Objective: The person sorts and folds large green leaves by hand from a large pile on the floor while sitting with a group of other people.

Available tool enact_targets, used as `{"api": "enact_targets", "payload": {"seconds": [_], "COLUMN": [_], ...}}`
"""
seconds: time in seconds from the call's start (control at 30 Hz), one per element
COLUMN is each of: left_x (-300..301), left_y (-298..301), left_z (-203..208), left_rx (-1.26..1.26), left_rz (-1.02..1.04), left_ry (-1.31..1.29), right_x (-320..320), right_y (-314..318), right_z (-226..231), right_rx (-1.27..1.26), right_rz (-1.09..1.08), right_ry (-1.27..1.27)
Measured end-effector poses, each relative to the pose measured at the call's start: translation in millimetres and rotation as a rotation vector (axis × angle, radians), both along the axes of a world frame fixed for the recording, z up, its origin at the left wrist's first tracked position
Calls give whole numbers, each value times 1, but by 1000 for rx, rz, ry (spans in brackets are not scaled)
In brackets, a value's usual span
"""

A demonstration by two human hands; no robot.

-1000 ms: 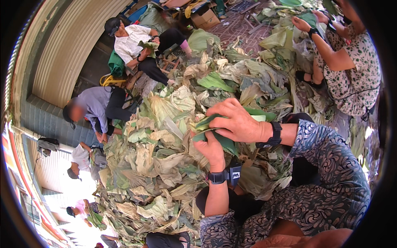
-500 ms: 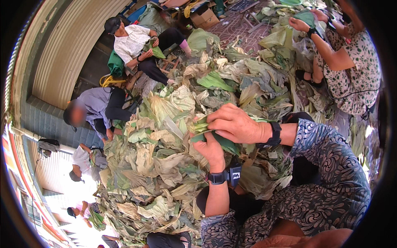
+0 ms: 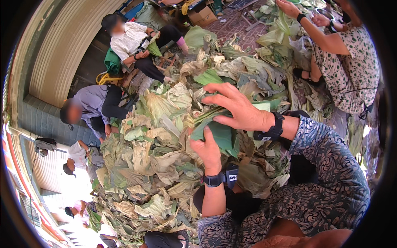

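A small stack of large green leaves (image 3: pixel 217 134) is in front of me, with pale stems or ribs at its left end. My left hand (image 3: pixel 209 153) grips the stack from below, its thumb pressed on the leaf and its other fingers hidden behind. Just above, my right hand (image 3: pixel 242 109) is spread, fingers stretched to the left and apart, with its thumb over the top of the leaves. Both wrists carry dark straps. Beneath lies a broad heap of dry, yellowish and dull green leaves (image 3: pixel 153 161).
Several people sit around the heap: one in a pale patterned shirt (image 3: pixel 128 41) with a green leaf, one in a grey-blue shirt (image 3: pixel 93 103), and one in leaf-print clothes (image 3: pixel 351 70) at the right. A cardboard box (image 3: pixel 202 17) and paved ground (image 3: pixel 235 31) show at the back.
My right hand has opened from its pinch on the stems and lifted slightly. More of the leaf's green face shows. At the right, the person in leaf-print clothes has raised an arm.
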State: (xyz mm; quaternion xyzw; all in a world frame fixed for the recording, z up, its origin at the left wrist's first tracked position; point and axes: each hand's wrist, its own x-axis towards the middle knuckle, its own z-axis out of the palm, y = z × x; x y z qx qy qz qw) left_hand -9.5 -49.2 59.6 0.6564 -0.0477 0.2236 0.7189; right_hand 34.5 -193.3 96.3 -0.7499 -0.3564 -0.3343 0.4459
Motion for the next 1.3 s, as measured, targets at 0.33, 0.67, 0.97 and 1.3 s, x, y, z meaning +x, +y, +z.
{"api": "enact_targets", "payload": {"seconds": [0.33,0.67,0.97,1.3], "left_x": [7,1,7,14], "left_y": [3,24,46,57], "left_z": [4,-4,3,-7], "left_rx": [229,283,-265,-329], "left_rz": [-186,-235,-192,-195], "left_ry": [106,382,365,322], "right_x": [22,36,73,91], "right_y": [-25,-26,-78,-105], "right_z": [-30,-38,-59,-82], "right_rx": [-274,-443,-485,-194], "right_rz": [277,305,253,-285], "right_ry": [431,477,722,441]}}
